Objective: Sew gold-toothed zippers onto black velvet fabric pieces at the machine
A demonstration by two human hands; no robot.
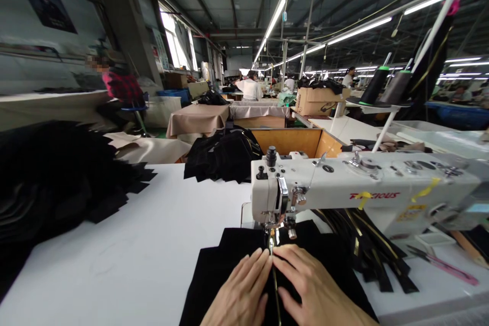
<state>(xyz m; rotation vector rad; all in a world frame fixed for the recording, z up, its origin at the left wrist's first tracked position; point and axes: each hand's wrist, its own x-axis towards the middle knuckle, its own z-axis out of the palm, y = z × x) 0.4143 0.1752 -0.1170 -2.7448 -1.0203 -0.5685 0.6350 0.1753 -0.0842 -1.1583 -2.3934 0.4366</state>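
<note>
A black fabric panel (214, 260) lies under the needle of a white sewing machine (324, 188). Down its middle runs a narrow zipper (275, 290) with gold teeth, leading up to the presser foot (272, 237). My left hand (244, 285) rests flat on the fabric just left of the zipper, fingers stretched forward. On the other side, my right hand (305, 280) presses on the cloth with its fingers spread, the index fingertip close to the zipper and the foot. Both hands' fingertips nearly meet in front of the needle. Neither hand grips anything.
Black zipper strips (367, 244) lie under the machine arm, beside pink-handled thread snips (445, 265). Stacked black pieces (69, 178) cover the table's left, with another black pile (225, 155) behind. Thread cones (376, 86) stand at right. A person in a checked top (122, 84) sits far left.
</note>
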